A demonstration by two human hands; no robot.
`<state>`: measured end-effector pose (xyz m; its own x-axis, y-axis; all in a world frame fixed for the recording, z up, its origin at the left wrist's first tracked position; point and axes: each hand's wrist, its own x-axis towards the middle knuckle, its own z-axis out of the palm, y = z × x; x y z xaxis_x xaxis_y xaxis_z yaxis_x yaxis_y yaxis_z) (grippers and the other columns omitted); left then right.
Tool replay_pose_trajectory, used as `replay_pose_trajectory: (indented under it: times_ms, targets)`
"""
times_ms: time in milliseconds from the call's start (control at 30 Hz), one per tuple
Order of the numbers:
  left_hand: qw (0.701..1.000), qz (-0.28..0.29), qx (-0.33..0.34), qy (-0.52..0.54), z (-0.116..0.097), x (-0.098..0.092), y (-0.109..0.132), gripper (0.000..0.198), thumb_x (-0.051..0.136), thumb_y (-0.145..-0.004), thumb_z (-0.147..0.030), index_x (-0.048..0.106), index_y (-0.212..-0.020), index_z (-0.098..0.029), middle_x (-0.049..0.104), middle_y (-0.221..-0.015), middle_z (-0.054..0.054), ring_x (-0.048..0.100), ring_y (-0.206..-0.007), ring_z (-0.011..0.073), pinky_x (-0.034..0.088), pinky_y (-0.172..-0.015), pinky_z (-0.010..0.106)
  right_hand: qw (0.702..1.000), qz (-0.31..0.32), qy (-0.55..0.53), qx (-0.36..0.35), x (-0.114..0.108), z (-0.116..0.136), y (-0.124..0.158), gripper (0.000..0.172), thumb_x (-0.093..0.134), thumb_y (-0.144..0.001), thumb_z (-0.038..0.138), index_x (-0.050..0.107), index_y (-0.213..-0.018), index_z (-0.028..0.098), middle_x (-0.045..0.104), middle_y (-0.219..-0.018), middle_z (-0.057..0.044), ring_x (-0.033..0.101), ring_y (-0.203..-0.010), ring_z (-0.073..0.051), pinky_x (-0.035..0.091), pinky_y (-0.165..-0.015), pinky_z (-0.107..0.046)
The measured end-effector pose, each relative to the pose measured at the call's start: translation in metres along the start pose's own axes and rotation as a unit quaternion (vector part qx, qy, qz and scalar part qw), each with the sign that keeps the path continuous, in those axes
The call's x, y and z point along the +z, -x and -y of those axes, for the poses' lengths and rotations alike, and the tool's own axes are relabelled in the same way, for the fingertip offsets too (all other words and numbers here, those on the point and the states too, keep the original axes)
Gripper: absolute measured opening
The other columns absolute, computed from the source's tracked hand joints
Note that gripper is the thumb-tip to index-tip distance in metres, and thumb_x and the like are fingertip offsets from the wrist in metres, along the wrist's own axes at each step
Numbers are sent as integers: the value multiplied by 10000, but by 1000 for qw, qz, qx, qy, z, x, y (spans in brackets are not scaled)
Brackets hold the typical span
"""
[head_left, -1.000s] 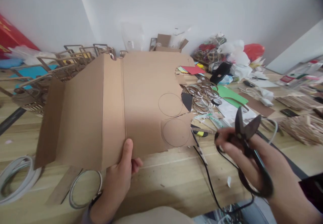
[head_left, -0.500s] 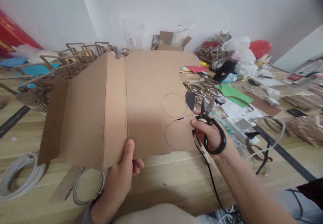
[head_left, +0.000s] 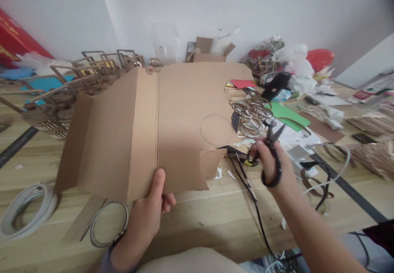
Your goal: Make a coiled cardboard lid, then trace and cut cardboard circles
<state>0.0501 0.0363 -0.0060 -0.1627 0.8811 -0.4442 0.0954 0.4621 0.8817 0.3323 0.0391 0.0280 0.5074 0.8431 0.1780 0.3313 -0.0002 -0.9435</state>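
Note:
A large creased cardboard sheet [head_left: 181, 101] is held up over the table. My left hand [head_left: 154, 199] grips its lower edge, thumb on the face. One pencilled circle [head_left: 216, 130] shows near its right edge. Below that, the sheet's lower right corner has a curved notch. A smaller cardboard piece [head_left: 211, 164] with a faint arc shows in the notch; whether it is joined to the sheet I cannot tell. My right hand [head_left: 271, 162] is wrapped round black-handled scissors [head_left: 273, 135], blades apart and pointing up, clear of the cardboard on its right.
Brown rings [head_left: 252, 109] are heaped right of the sheet, by green paper [head_left: 289, 115]. A black cable [head_left: 257, 211] runs down the table [head_left: 191, 228]. Coiled white strip [head_left: 27, 211] lies at left, and small baskets [head_left: 61, 117] with tall handles stand behind the sheet.
My right hand has moved right with the scissors, off the cardboard's edge. The lower drawn circle no longer shows whole; a curved notch is there. The sheet has shifted slightly right.

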Motion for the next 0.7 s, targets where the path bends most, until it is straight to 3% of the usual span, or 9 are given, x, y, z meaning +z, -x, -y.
replay_pose_trajectory:
  times_ms: [33,100,167,300,433,700]
  targets:
    - [1000,1,2,-7,0,0,0,684,525,-714,-849,520,-417,-233,567,-414,27,488,-394,142,378,-437,277,999,-20,39,-17,-12,7,1,316,646,-845,529,605,-921,225,599,-704,11,571,-649,-168,458,-622,-295]
    - [1000,-10,5,-23,0,0,0,690,516,-710,-858,514,-413,-236,560,-406,26,493,-390,146,385,-438,281,967,104,216,-85,-32,24,6,338,628,-848,553,674,-938,231,641,-666,-5,582,-570,-182,439,-546,-300]
    - [999,-19,6,-33,0,1,0,695,505,-706,-865,515,-412,-236,555,-398,27,499,-389,151,391,-438,283,908,216,330,-145,-41,42,12,367,619,-845,591,718,-905,243,681,-632,-24,618,-528,-203,405,-488,-296]
    - [999,-14,15,-34,-2,4,1,711,472,-714,-872,513,-402,-235,566,-406,42,504,-391,157,399,-426,285,800,296,475,-215,-36,62,13,425,532,-901,614,733,-886,241,695,-583,-46,653,-503,-239,345,-446,-291]
    - [999,-18,14,-45,-4,4,2,710,475,-708,-874,512,-394,-238,574,-408,47,509,-391,159,401,-429,287,731,330,537,-261,-21,67,-3,421,544,-898,617,727,-917,238,719,-605,-54,654,-514,-250,285,-463,-282]
    - [999,-10,9,-52,-3,3,2,705,478,-712,-866,528,-398,-237,577,-404,40,523,-391,163,403,-432,284,662,401,555,-306,2,88,-26,342,593,-901,553,704,-885,230,705,-630,-34,640,-550,-207,233,-494,-272]
